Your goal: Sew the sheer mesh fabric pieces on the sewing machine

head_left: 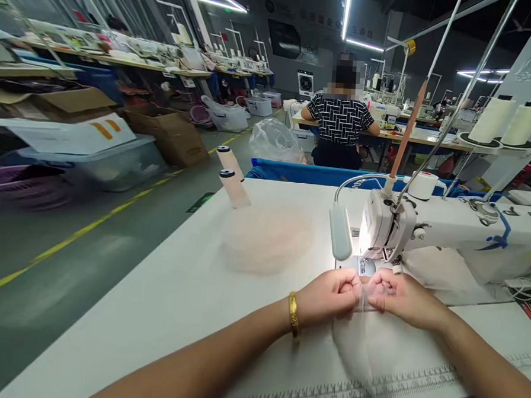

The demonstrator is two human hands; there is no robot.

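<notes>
Just in front of the sewing machine [442, 226], my left hand [334, 290] and my right hand [403, 298] are close together. Both have curled fingers pinching a thin, sheer white fabric [365, 341]. The fabric hangs from between them over the front of the table. Behind my fingers is the lit presser foot [363, 265], standing above the metal needle plate [346, 265]. A small lamp [340, 231] on a bent metal neck shines beside the needle area. My left wrist carries a gold bracelet [294, 313].
A pale pile of sheer fabric [267, 240] lies left of the machine, with two thread cones [234, 188] behind it. A printed ruler [326, 397] runs along the table's front edge. Ahead, a person [343, 117] sits at another sewing table. Cardboard boxes [166, 134] stand on the left floor.
</notes>
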